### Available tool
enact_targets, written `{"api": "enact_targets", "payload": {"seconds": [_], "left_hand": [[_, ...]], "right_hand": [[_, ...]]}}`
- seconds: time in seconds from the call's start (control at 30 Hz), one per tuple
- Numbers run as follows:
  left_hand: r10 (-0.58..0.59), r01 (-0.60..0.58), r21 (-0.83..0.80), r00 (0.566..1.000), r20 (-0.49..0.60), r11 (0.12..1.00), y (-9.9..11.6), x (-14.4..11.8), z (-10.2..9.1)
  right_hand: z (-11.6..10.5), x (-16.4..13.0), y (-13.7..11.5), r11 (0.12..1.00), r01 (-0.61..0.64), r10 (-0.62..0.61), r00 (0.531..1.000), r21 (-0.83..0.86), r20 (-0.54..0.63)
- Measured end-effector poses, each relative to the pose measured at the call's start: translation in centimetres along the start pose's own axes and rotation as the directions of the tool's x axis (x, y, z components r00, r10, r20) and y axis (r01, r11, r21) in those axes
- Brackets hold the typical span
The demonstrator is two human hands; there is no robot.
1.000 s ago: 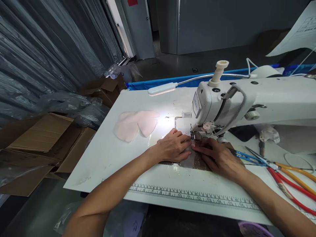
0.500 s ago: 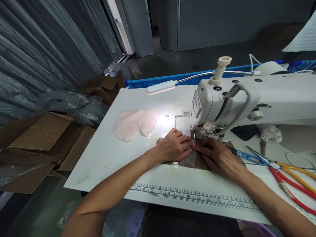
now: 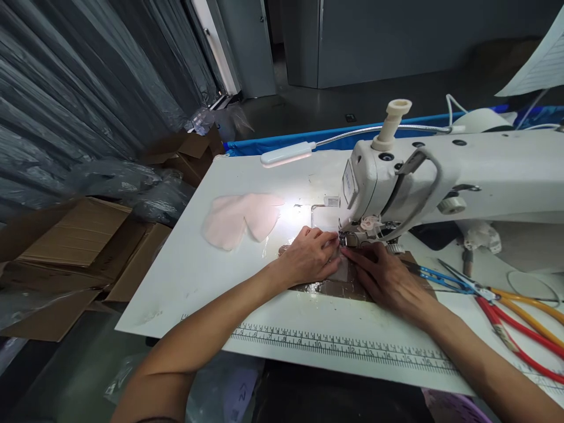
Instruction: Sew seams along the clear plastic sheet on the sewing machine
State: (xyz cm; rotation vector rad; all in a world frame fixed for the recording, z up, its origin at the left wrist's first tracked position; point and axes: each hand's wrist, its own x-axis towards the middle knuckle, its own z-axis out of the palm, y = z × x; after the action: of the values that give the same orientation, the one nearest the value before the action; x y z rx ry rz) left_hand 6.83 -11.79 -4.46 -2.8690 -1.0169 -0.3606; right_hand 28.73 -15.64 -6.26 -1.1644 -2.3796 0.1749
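Both hands are at the needle end of a white sewing machine [image 3: 361, 182]. A small pale fabric piece [image 3: 342, 272] lies between them, its far end by the presser foot [image 3: 347, 239]. My left hand [image 3: 311, 257] rests palm down on the fabric's left side, fingers lying on it and slightly bent. From the right, my right hand [image 3: 388, 273] pinches the fabric's edge close to the foot, index finger reaching forward and the other fingers curled below. The left fingers partly cover the fabric. Brown tape [image 3: 328, 288] covers the table surface under the hands.
A pale pink fabric piece [image 3: 242, 218] lies left on the white table [image 3: 176, 282]. Scissors with red handles [image 3: 506, 329], orange-handled scissors [image 3: 524, 299] and a blue-handled tool [image 3: 445, 277] lie right. A lamp [image 3: 286, 154] hangs above. Cardboard boxes [image 3: 74, 235] stand left.
The pale fabric has slid away from me toward the presser foot, its near end now farther from the table's front edge. Both hands stay close to the foot; the view has shifted slightly.
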Motion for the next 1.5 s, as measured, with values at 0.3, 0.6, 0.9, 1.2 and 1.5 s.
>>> {"api": "enact_targets", "payload": {"seconds": [0.3, 0.6, 0.9, 1.2, 1.5], "left_hand": [[0.002, -0.002, -0.007, 0.999, -0.052, 1.000, -0.1, 0.1, -0.5], [0.188, -0.195, -0.335, 0.981, -0.055, 0.922, -1.5, -0.7, -1.9], [0.186, -0.200, -0.443, 0.980, -0.075, 0.874, -2.0, -0.8, -0.7], [0.150, -0.251, -0.395, 0.951, -0.269, 0.884, -1.6, -0.6, -0.3], [0.266, -0.336, -0.267, 0.927, -0.266, 0.903, -1.1, -0.7, 0.1]], "right_hand": [[-1.7, -0.5, 1.4, 0.949, -0.222, 0.228, 0.974, 0.224, -0.002], [-1.6, -0.2, 1.3, 0.912, -0.293, 0.286, 0.956, 0.288, 0.070], [-4.3, 2.4, 1.6, 0.954, -0.244, 0.172, 0.923, 0.177, 0.343], [-2.1, 1.8, 2.8, 0.908, -0.319, 0.277, 0.943, 0.273, 0.182], [-1.0, 0.6, 1.6, 0.994, -0.105, 0.108, 0.984, -0.030, 0.142]]}}
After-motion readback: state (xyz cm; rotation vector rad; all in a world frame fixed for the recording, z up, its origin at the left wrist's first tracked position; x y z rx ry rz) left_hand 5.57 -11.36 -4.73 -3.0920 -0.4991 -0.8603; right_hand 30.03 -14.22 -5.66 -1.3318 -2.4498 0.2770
